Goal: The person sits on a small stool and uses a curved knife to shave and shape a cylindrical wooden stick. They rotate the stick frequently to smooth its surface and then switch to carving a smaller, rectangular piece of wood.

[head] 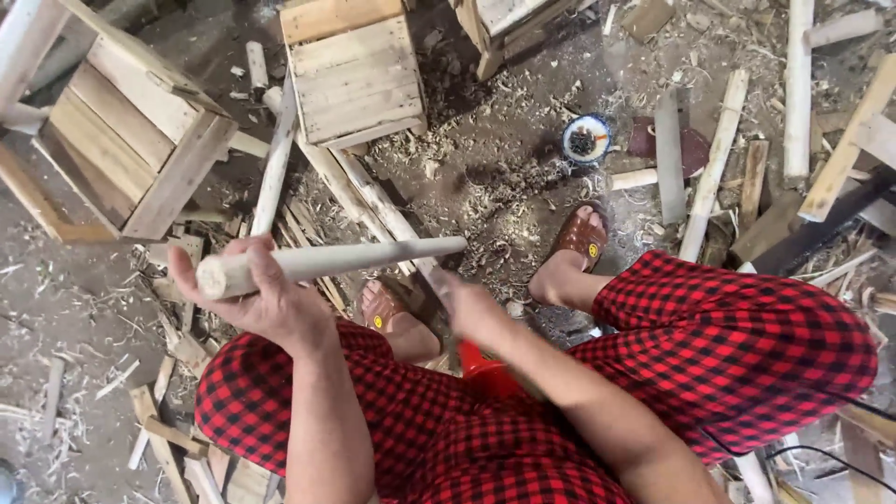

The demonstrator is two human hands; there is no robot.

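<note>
Lying nearly level across the lap, a pale rounded wooden stick (327, 261) is gripped near its cut end by the left hand (266, 299), fingers wrapped over the top and thumb beneath, with the blunt end poking out to the left. Stick's far end points right, above the ground between the feet. Right hand (471, 308) sits just below the stick's right half, fingers curled closed around something thin and dark; cannot tell what it is, and it is blurred. Both forearms bare. Knees in red-and-black checked trousers (737, 355) frame the scene, and a small red object (485, 369) shows between the thighs, partly hidden by the right forearm. Brown slip-on sandals on both feet: one (583, 238) right of the stick's tip, the other (387, 308) under the stick. Dirt floor thick with pale wood shavings (485, 201). A slatted wooden crate (355, 75) stands at top centre, another slatted box (126, 140) tilted at upper left. A small round blue-rimmed bowl (586, 140) with dark contents rests near loose timber offcuts (714, 163) at upper right.
</note>
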